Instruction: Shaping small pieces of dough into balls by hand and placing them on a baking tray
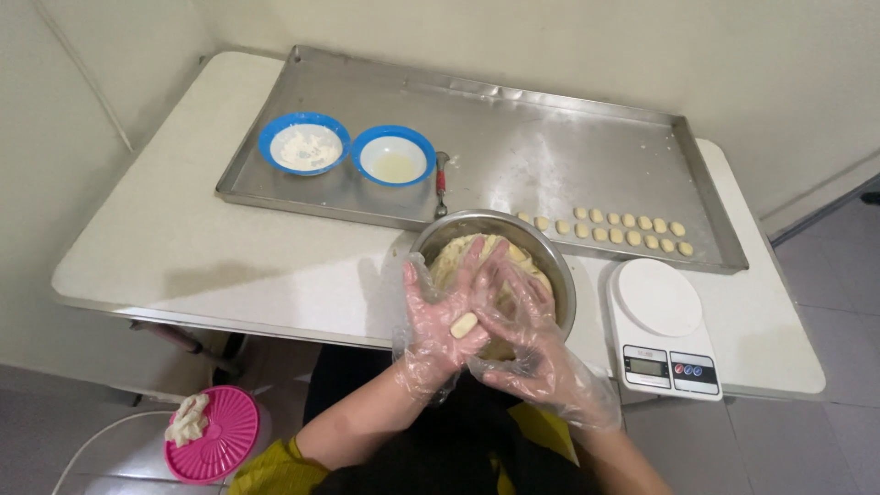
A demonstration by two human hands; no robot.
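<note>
Over the steel bowl (495, 240) at 6 o'clock of the tabletop (229, 266), my left hand (442, 321) lies open, cradling a dough piece (465, 324); my right hand (527, 344), loosely open, crosses from 3 o'clock so crumbs fall inside.

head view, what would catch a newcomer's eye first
Two hands in clear plastic gloves, left hand and right hand, meet over a metal bowl of dough, a small dough piece between them. Behind, dough pieces line a steel tray holding two blue bowls.
</note>
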